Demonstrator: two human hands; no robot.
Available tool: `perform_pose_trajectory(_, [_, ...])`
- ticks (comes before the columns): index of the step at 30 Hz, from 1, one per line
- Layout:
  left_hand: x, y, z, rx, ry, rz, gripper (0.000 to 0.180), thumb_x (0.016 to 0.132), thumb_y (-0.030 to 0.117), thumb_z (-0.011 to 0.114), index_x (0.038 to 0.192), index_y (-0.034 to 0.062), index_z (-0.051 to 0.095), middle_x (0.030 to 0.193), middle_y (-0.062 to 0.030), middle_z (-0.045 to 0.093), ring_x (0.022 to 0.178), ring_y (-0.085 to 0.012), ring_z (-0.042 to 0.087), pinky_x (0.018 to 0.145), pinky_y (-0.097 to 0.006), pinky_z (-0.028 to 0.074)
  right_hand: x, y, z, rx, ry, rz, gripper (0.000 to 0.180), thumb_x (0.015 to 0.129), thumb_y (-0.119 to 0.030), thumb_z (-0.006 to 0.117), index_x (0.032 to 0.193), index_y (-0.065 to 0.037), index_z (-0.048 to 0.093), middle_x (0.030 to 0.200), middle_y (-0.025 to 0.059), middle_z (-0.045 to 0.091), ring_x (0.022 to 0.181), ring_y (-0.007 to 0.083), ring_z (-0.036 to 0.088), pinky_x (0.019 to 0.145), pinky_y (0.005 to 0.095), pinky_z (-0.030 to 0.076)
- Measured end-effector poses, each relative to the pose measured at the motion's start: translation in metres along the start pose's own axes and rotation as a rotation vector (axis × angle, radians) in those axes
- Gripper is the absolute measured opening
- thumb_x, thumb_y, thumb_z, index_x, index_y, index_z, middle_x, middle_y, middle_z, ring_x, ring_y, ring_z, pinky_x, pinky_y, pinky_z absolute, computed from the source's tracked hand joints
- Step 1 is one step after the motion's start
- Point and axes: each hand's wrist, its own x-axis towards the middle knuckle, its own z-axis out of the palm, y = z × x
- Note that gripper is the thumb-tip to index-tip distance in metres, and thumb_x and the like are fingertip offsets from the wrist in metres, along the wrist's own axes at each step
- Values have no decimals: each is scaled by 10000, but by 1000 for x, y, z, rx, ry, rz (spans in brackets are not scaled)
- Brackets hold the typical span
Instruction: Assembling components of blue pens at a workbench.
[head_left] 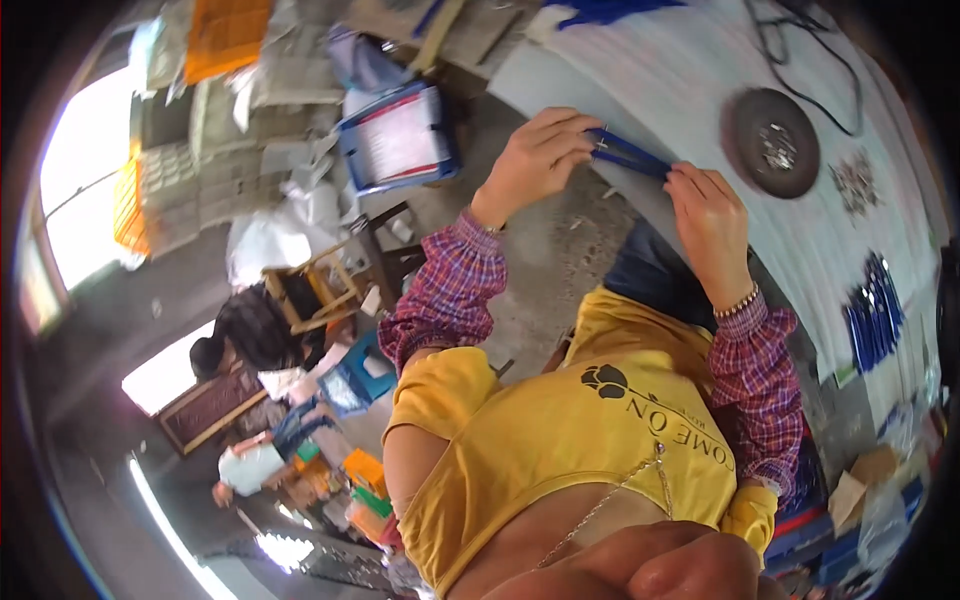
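A narrow blue strap [630, 153], folded into a loop, is stretched between my two hands above the table's near edge. My left hand [540, 158] pinches its left end, where a small shiny piece shows by the fingertips. At the other end, the fingers of my right hand [708, 222] are closed on the strap. A round dark dish [740, 150] with small shiny metal pieces lies beyond my right hand on the pale table [690, 70]. Beside the dish is a loose pile of small metal pieces [855, 183]. Several blue straps with metal ends [873, 315] lie bunched farther right.
A black cable [855, 90] curls across the table's far side, and blue material [610, 10] lies at its far edge. To the left stand a blue crate [350, 150] and a wooden chair [335, 310]. Two other people [255, 335] are farther off. Cardboard [860, 480] lies at lower right.
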Motion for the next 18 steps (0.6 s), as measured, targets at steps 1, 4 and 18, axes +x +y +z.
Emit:
perform_pose_trajectory(1, [-4, -4, 1, -4, 29, -23, 149, 649, -36, 677, 766, 26, 608, 1021, -82, 657, 940, -284, 597, 764, -354, 501, 4, 0, 6, -29, -3, -14, 146, 722, -3, 641, 864, 16, 613, 919, 107, 635, 797, 279, 591, 692, 362, 490])
perform_pose_trajectory(4, [0, 6, 18, -43, 68, -41, 124, 653, -32, 681, 741, 18, 609, 1019, -71, 664, 926, -272, 602, 752, -344, 506, -5, 4, -3, -91, -29, -4, 143, 730, -8, 638, 869, 17, 617, 924, 110, 639, 817, 281, 597, 712, 363, 492])
perform_pose_trajectory(18, [2, 15, 18, -33, 26, -39, 154, 643, -12, 699, 770, 34, 625, 985, -79, 669, 910, -275, 612, 736, -340, 508, -13, 6, -13, -18, 32, 59, 133, 716, 4, 648, 846, 12, 622, 909, 93, 640, 781, 268, 586, 682, 355, 488])
